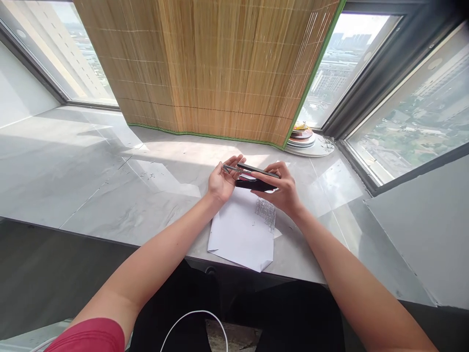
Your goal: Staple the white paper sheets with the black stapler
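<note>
My right hand (284, 188) grips what looks like a black stapler (260, 185), its upper and lower parts spread apart with a gap between them. A bit of pink or red shows inside that gap. My left hand (224, 183) is palm up just left of it, fingers partly curled, with a thin silver metal strip (230, 168) at the thumb and fingers. Whether the strip is joined to the black tool I cannot tell. Below both hands lies white paper (240, 234) with curled lower corners and a dense patch of small dark marks (266, 211), possibly staples.
The grey marble-look ledge (91, 181) bears scattered dark bits. A bamboo blind (220, 68) hangs behind my hands. Stacked plates (302, 139) stand at the back right beside the window (340, 63). A white cable (196, 313) loops near my lap.
</note>
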